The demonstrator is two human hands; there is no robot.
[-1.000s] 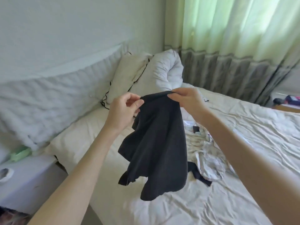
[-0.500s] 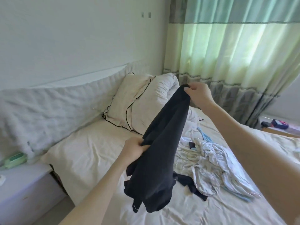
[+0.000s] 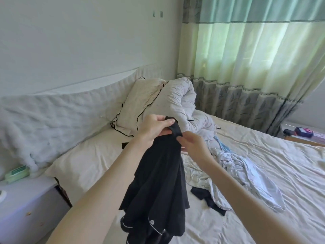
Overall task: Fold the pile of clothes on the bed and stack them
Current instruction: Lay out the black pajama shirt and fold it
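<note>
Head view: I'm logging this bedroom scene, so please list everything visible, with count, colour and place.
black garment: one, black with white piping, held up over the bed's near edge
pale clothes: a heap, white and light blue, on the bed
dark piece: one, black, beside the heap
bed: one, cream sheet
pillow: one, cream with black piping, at the headboard
duvet: one, white, rolled beside the pillow
curtain: green and grey, behind
nightstand: one, white, left
left hand: grips the garment's top
right hand: pinches just below

My black garment [image 3: 158, 182] runs off the bottom edge and hides part of the bed [image 3: 263, 173]; my right fingertips [image 3: 179, 138] disappear behind it.
</note>
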